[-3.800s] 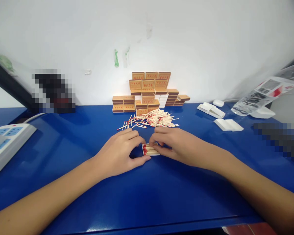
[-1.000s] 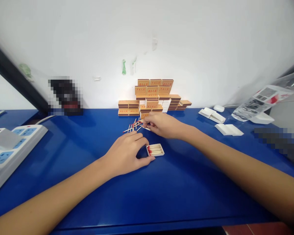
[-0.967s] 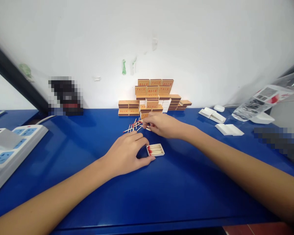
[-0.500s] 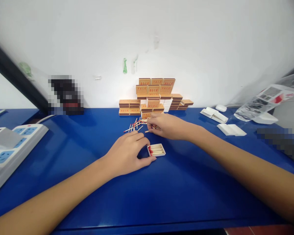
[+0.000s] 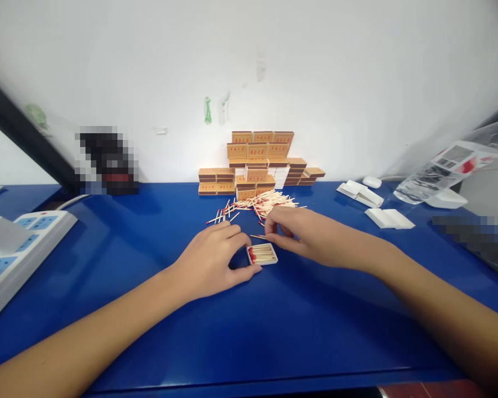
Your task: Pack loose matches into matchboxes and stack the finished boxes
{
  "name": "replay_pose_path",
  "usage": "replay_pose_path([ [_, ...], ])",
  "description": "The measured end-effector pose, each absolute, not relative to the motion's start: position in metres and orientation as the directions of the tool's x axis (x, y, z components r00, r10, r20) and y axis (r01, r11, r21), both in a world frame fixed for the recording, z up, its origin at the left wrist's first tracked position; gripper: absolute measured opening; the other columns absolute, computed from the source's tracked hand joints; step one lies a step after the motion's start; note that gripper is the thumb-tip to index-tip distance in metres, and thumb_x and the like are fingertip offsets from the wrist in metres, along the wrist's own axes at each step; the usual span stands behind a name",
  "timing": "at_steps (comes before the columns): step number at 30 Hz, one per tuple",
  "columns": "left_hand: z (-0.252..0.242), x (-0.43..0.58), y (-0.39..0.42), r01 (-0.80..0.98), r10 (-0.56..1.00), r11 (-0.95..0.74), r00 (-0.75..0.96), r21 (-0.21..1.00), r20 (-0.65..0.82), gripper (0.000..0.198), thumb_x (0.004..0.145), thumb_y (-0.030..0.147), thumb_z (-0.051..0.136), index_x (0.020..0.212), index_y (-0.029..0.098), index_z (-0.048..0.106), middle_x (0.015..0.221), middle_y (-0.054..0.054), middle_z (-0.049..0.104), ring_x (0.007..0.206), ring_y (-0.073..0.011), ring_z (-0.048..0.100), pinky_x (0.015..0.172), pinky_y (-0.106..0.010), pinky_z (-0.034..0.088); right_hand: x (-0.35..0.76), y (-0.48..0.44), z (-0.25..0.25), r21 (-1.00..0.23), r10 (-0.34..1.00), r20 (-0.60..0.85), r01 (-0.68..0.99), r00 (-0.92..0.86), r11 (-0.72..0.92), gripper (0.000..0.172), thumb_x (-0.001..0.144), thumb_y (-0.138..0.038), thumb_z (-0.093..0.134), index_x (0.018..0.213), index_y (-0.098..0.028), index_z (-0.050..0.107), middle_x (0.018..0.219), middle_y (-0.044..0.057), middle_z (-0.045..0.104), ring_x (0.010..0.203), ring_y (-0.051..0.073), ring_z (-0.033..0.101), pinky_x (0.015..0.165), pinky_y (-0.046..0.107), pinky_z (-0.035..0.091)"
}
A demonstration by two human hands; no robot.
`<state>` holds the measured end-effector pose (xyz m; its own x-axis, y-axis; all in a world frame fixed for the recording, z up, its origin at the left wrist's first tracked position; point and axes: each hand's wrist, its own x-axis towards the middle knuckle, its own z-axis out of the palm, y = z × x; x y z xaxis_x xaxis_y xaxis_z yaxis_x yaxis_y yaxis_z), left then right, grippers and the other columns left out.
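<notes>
Blue worktop (image 5: 149, 309) carries a small white tray (image 5: 275, 256) holding red-tipped matches (image 5: 260, 255), near the middle. Left hand (image 5: 213, 260) steadies the tray's left end, its grip closed on it between thumb and forefinger. Right hand (image 5: 301, 232), just behind the tray, has its grip pinched on a match (image 5: 257, 236). A loose pile (image 5: 268, 202) lies beyond, before stacked matchboxes (image 5: 257, 163).

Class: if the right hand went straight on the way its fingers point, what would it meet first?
Probably the left hand, just beyond the match that the right hand pinches. The tray sits slightly nearer the camera, so depth is unclear.
</notes>
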<state>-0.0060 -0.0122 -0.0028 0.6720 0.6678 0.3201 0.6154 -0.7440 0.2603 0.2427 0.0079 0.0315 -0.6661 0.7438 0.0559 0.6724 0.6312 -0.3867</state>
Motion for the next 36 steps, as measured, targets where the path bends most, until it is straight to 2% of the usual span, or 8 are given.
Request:
replay_pose_path([
  [6,-0.003,-0.005,-0.011,0.616,0.670,-0.743,0.673,0.264,0.314,0.029,0.091,0.044,0.078,0.096,0.016,0.071,0.088,-0.004,0.067,0.081,-0.0218,0.062,0.073,-0.036,0.049,0.234,-0.011,0.025,-0.182,0.673,0.102,0.652,-0.732,0.736,0.018,0.108,-0.023,0.051,0.102,-0.016,0.067,0.107,0.011,0.064,0.084,0.020,0.064,0.074,0.034,0.047],
  [9,-0.004,-0.005,-0.010,0.611,0.665,-0.747,0.677,0.262,0.315,0.028,0.092,0.043,0.077,0.094,0.017,0.070,0.088,-0.004,0.067,0.082,-0.0219,0.063,0.073,-0.036,0.049,0.230,-0.015,0.027,-0.143,0.668,0.084,0.655,-0.739,0.742,0.022,0.109,-0.024,0.050,0.101,-0.014,0.069,0.108,0.012,0.063,0.081,0.021,0.064,0.073,0.036,0.049],
  [17,-0.004,-0.005,-0.012,0.612,0.668,-0.744,0.675,0.269,0.312,0.027,0.092,0.043,0.077,0.099,0.017,0.071,0.090,-0.004,0.068,0.083,-0.0219,0.064,0.075,-0.036,0.051,0.235,-0.020,0.031,-0.221,0.653,0.043,0.630,-0.756,0.744,0.023,0.109,-0.027,0.050,0.100,-0.016,0.069,0.111,0.012,0.064,0.086,0.021,0.064,0.077,0.038,0.051],
  [22,-0.003,-0.005,-0.011,0.613,0.668,-0.744,0.675,0.266,0.314,0.028,0.092,0.043,0.077,0.099,0.017,0.071,0.089,-0.004,0.068,0.082,-0.0216,0.064,0.074,-0.036,0.051,0.238,-0.016,0.031,-0.307,0.673,0.090,0.623,-0.734,0.720,0.019,0.107,-0.026,0.054,0.100,-0.018,0.069,0.105,0.008,0.065,0.085,0.019,0.063,0.076,0.034,0.048],
  [28,-0.001,-0.006,-0.011,0.610,0.664,-0.747,0.678,0.263,0.315,0.030,0.092,0.044,0.077,0.105,0.018,0.073,0.089,-0.004,0.068,0.080,-0.0214,0.063,0.074,-0.036,0.051,0.247,0.000,0.034,-0.335,0.733,0.153,0.663,-0.663,0.670,0.018,0.105,-0.021,0.052,0.111,-0.022,0.068,0.108,0.008,0.069,0.086,0.020,0.062,0.074,0.032,0.043],
  [31,-0.001,-0.006,-0.012,0.614,0.668,-0.744,0.677,0.262,0.309,0.030,0.092,0.045,0.077,0.104,0.018,0.073,0.089,-0.004,0.068,0.080,-0.0215,0.063,0.074,-0.036,0.051,0.249,0.005,0.031,-0.398,0.775,0.147,0.681,-0.614,0.615,0.013,0.102,-0.029,0.059,0.100,-0.021,0.070,0.095,0.005,0.070,0.081,0.019,0.060,0.073,0.032,0.041],
  [33,-0.001,-0.006,-0.012,0.617,0.669,-0.743,0.677,0.259,0.306,0.029,0.092,0.045,0.077,0.103,0.018,0.073,0.090,-0.004,0.068,0.081,-0.0216,0.064,0.074,-0.036,0.051,0.248,0.006,0.028,-0.414,0.801,0.144,0.700,-0.582,0.582,0.017,0.099,-0.034,0.065,0.090,-0.021,0.071,0.086,0.004,0.069,0.078,0.018,0.058,0.071,0.032,0.040],
  [36,-0.001,-0.005,-0.012,0.618,0.670,-0.743,0.677,0.259,0.305,0.031,0.093,0.046,0.077,0.104,0.017,0.073,0.090,-0.004,0.068,0.082,-0.0219,0.063,0.075,-0.037,0.050,0.244,0.007,0.022,-0.448,0.817,0.136,0.701,-0.560,0.555,0.020,0.096,-0.038,0.068,0.090,-0.020,0.073,0.082,0.003,0.068,0.074,0.017,0.057,0.069,0.031,0.039],
])
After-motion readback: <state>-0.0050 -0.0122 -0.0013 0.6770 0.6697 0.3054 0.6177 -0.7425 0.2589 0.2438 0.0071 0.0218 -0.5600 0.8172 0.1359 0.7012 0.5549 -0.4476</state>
